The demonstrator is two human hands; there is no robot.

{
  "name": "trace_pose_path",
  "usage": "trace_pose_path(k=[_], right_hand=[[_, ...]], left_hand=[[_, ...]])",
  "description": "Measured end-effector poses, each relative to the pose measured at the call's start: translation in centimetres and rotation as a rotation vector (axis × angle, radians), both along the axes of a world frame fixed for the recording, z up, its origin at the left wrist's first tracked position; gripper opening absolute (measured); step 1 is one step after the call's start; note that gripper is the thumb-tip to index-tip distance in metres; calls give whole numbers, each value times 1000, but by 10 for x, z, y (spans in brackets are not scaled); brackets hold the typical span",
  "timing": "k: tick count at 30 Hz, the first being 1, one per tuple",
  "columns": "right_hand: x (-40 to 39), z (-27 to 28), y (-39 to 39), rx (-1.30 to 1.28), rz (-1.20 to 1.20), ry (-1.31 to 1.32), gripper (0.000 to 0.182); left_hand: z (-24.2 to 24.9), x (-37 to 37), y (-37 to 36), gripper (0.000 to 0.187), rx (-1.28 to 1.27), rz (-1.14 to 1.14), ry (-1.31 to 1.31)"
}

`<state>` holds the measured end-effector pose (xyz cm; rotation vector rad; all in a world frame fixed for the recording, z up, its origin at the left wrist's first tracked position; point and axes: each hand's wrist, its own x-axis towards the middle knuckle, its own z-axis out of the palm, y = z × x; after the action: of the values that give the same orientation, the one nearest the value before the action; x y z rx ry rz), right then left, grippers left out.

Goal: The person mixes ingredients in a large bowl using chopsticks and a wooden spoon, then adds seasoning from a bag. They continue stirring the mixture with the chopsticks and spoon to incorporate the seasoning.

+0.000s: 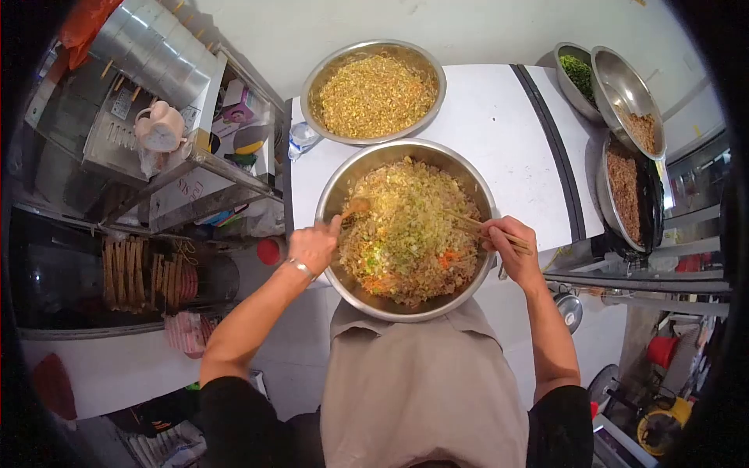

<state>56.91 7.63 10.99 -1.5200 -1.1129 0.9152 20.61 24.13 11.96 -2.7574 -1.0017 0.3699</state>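
A large steel bowl (331,204) stands at the table's near edge, close against my apron. It holds a chopped mixture (413,234) with yellow, green and orange bits. My left hand (314,248) is closed around the handle of a wooden spoon (357,206) at the bowl's left rim; the spoon's tip reaches the mixture. At the right rim my right hand (511,243) grips a pair of wooden chopsticks (468,222), their far ends in the mixture. Part of the mixture looks blurred.
Behind stands a second steel bowl (310,117) of yellowish chopped food, with a crumpled plastic bag (303,139) beside it. On the right are bowls with green bits (579,76) and brown mince (624,191), one tilted steel bowl (624,78) leaning over them. A metal shelf (195,160) stands left.
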Motion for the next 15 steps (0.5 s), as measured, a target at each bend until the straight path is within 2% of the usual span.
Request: trace_pose_path(k=[2, 7, 9, 11, 14, 15], right_hand=[[-2, 2, 2, 11, 13, -27, 18], [5, -3, 7, 30, -20, 40, 17], [0, -5, 3, 25, -11, 30, 17], [-3, -3, 7, 38, 23, -46, 17], [5, 21, 9, 29, 80, -60, 20], [9, 27, 12, 27, 47, -47, 19]], left_hand=[[-43, -2, 2, 55, 22, -13, 36], [29, 13, -5, 45, -51, 20, -5], [-12, 4, -2, 44, -61, 18, 42], [-25, 6, 0, 44, -59, 20, 63], [31, 21, -3, 44, -151, 130, 146], [53, 26, -5, 32, -166, 228, 159]])
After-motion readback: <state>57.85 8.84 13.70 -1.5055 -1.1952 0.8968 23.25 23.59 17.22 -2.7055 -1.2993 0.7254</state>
